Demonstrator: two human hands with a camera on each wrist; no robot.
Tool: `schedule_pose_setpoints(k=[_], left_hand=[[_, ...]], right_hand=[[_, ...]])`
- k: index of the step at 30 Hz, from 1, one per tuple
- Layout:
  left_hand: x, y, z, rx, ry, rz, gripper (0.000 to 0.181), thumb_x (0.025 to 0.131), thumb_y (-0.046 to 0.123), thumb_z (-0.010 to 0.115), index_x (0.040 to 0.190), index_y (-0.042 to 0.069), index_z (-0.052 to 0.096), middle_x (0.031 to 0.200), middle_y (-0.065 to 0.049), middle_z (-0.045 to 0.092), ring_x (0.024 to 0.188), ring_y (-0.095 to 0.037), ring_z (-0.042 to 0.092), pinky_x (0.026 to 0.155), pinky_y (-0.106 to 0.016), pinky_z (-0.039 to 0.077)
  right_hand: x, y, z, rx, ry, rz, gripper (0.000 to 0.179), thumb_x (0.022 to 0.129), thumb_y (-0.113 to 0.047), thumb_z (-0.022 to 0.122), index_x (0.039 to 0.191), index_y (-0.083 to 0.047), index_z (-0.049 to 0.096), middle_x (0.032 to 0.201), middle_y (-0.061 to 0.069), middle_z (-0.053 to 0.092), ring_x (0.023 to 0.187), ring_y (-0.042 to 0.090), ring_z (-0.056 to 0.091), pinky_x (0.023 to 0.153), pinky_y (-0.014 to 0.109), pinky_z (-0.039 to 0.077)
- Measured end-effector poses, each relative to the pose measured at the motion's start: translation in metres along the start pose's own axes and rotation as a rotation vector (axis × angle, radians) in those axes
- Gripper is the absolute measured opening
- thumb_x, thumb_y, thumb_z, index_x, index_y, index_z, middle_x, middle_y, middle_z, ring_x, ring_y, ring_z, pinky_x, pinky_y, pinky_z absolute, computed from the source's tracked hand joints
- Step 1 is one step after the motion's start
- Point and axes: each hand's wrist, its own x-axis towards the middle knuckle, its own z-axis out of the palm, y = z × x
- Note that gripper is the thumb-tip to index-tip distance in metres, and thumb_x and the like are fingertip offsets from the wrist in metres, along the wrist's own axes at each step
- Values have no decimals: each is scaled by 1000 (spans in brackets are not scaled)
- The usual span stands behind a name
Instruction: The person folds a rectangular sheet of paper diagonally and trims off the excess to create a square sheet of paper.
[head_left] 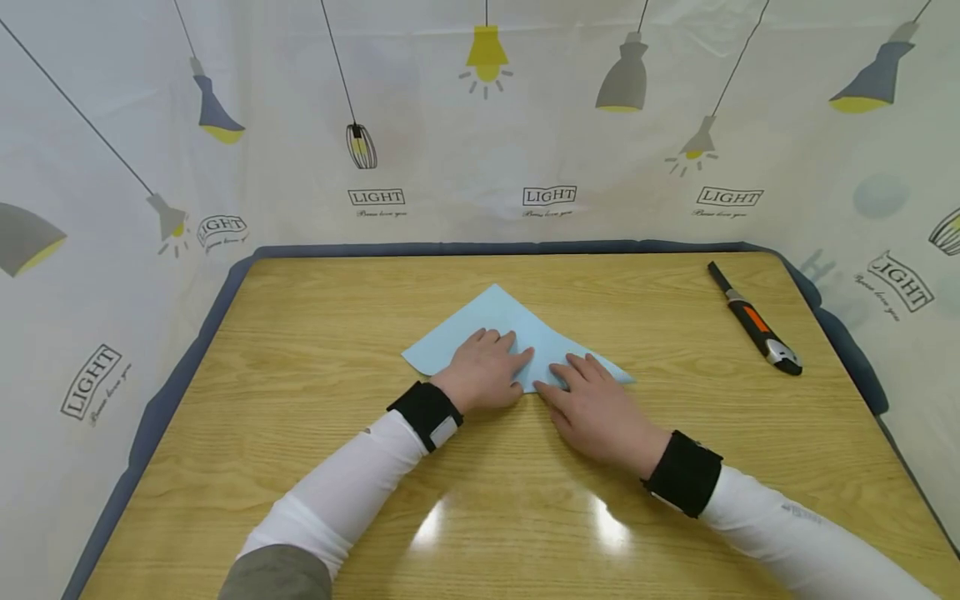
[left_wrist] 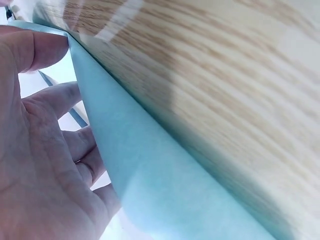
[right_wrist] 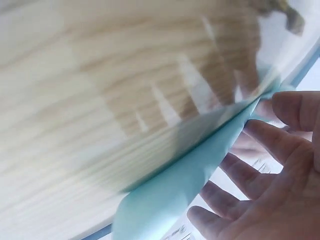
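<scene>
A light blue sheet of paper (head_left: 487, 312), folded into a rough triangle, lies on the wooden table with one corner pointing to the back. My left hand (head_left: 485, 371) rests on its middle, fingers spread on top and the thumb by the near edge. Just right of it, my right hand (head_left: 600, 408) touches the paper's right part with extended fingers. In the left wrist view the paper (left_wrist: 135, 160) slopes beneath the fingers, and the thumb tip touches its edge. The right wrist view has the paper's near edge (right_wrist: 170, 192) running under the right fingertips (right_wrist: 205, 220).
A black and orange folding saw or knife-like tool (head_left: 753, 325) lies at the table's back right. The wooden table (head_left: 315, 308) has a dark blue border behind it. Curtains printed with lamps (head_left: 450, 125) stand around three sides.
</scene>
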Motion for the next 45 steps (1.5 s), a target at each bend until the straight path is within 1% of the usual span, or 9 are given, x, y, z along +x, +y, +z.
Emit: schedule_pose_setpoints(k=[4, 10, 24, 29, 33, 36, 39, 43, 45], left_hand=[[1, -1, 2, -5, -1, 5, 57, 92, 49, 39, 144, 29, 27, 147, -10, 27, 132, -28, 25, 108, -44, 18], [1, -1, 1, -15, -6, 9, 57, 92, 49, 39, 144, 29, 26, 147, -10, 26, 133, -28, 24, 109, -44, 17], [0, 0, 0, -30, -18, 6, 57, 93, 49, 39, 145, 29, 24, 148, -10, 23, 134, -28, 23, 109, -44, 16], [0, -1, 2, -18, -42, -3, 56, 94, 48, 35, 146, 32, 19, 150, -8, 19, 135, -26, 20, 110, -46, 12], [0, 1, 2, -4, -44, -8, 57, 94, 48, 34, 146, 31, 18, 151, -8, 18, 136, -26, 19, 110, -48, 9], [-2, 3, 3, 11, -24, -13, 56, 95, 47, 35, 146, 30, 21, 150, -9, 21, 134, -27, 23, 109, -50, 7], [-8, 10, 5, 62, 23, -8, 52, 96, 42, 37, 144, 27, 27, 146, -9, 28, 130, -27, 31, 108, -53, 8], [-27, 23, 7, 160, 96, 18, 46, 97, 34, 35, 140, 20, 38, 140, -10, 38, 126, -26, 38, 107, -54, 12], [-37, 29, 10, 173, 123, 31, 45, 97, 32, 34, 138, 15, 41, 139, -11, 40, 127, -27, 37, 107, -52, 14]], right_hand=[[4, -8, 3, -9, -17, -20, 40, 91, -29, 53, 129, -19, 54, 130, 14, 48, 124, 38, 36, 104, 53, 23], [7, -14, 4, -11, -40, -11, 40, 91, -30, 52, 129, -19, 54, 132, 14, 46, 124, 36, 37, 104, 50, 24], [7, -15, 5, -29, -30, -21, 39, 91, -32, 52, 127, -18, 56, 129, 14, 48, 121, 34, 39, 104, 48, 26], [8, -16, 4, -25, -20, -30, 39, 90, -31, 54, 126, -17, 57, 128, 14, 49, 120, 34, 40, 103, 49, 27], [9, -17, 4, -18, -18, -33, 39, 90, -31, 54, 126, -15, 58, 127, 14, 49, 119, 34, 40, 103, 49, 28], [10, -18, 4, -3, -10, -35, 39, 89, -30, 55, 124, -14, 59, 127, 15, 48, 119, 34, 40, 102, 49, 28], [10, -19, 5, -1, 0, -41, 38, 89, -30, 55, 123, -12, 60, 127, 16, 48, 120, 34, 39, 103, 49, 28], [10, -20, 6, -11, 12, -46, 38, 89, -30, 55, 122, -12, 60, 127, 16, 48, 121, 35, 39, 103, 48, 27], [10, -20, 6, -10, 17, -44, 38, 89, -29, 55, 122, -13, 60, 127, 16, 49, 121, 35, 39, 104, 47, 27]])
